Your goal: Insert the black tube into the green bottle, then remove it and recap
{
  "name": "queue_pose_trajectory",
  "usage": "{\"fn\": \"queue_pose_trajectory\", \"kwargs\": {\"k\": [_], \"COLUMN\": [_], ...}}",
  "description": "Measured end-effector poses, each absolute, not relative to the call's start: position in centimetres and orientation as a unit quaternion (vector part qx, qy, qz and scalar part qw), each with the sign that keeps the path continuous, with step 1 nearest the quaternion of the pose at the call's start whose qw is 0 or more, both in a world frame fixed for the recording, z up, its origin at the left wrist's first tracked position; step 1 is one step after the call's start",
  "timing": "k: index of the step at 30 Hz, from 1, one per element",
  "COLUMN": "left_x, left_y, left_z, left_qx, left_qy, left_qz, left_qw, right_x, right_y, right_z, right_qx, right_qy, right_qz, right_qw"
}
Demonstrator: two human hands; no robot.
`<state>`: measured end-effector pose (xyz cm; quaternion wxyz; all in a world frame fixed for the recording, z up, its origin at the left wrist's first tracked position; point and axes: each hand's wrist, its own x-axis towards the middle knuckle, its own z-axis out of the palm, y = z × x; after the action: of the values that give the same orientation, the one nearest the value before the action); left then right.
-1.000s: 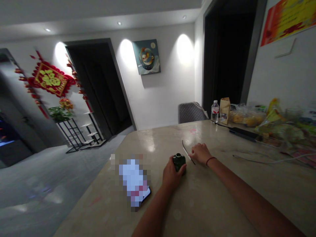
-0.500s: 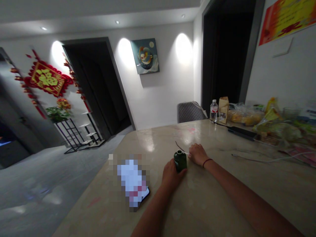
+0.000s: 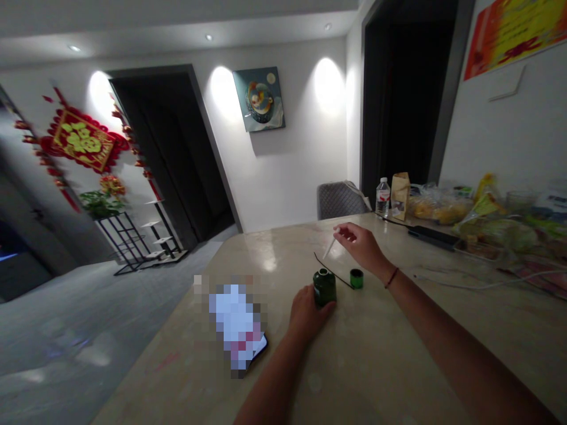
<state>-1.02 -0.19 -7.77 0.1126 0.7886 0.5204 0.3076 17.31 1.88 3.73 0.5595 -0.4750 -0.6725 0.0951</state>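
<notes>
My left hand (image 3: pixel 309 308) is wrapped round a small dark green bottle (image 3: pixel 325 288), which stands upright on the table with its mouth uncovered. Up and to the right of the bottle, my right hand (image 3: pixel 358 241) pinches a thin whitish plastic dropper (image 3: pixel 330 245). The dropper slants, its narrow end pointing down above the tabletop, apart from the bottle. Below my right hand sits a green cap (image 3: pixel 357 279), its hollow side up. A thin dark stick (image 3: pixel 333 271) lies behind the bottle and runs to the cap.
A phone (image 3: pixel 239 330), partly blurred out, lies left of my left arm on the table (image 3: pixel 283 248). At the right are a black power strip (image 3: pixel 434 237), a white cable (image 3: pixel 469 287), a water bottle (image 3: pixel 383 198), a paper bag (image 3: pixel 400 196) and several plastic bags of food (image 3: pixel 443 206).
My right hand has lifted from the tabletop and moved up with the dropper, bringing the green cap into view. My left hand and the bottle have barely moved.
</notes>
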Motion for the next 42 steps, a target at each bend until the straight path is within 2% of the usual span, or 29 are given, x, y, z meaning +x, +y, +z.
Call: {"fn": "queue_pose_trajectory", "kwargs": {"k": [7, 22, 33, 42], "left_x": [-1.0, -0.9, -0.9, -0.9], "left_y": [-0.2, -0.2, -0.1, -0.2], "left_z": [-7.7, -7.4, -7.6, -7.6], "left_qx": [0.795, 0.816, 0.822, 0.820], "left_qy": [0.524, 0.531, 0.526, 0.530], "left_qz": [0.289, 0.219, 0.210, 0.210], "left_qw": [0.098, 0.059, 0.053, 0.048], "right_x": [16.1, 15.8, 15.5, 15.6], "right_y": [1.5, 2.2, 2.8, 2.6], "right_z": [3.3, 2.3, 0.4, 0.5], "right_qx": [-0.459, -0.452, -0.492, -0.479], "right_qy": [-0.725, -0.716, -0.801, -0.821], "right_qz": [0.108, 0.073, 0.095, 0.095], "right_qw": [0.502, 0.526, 0.329, 0.297]}}
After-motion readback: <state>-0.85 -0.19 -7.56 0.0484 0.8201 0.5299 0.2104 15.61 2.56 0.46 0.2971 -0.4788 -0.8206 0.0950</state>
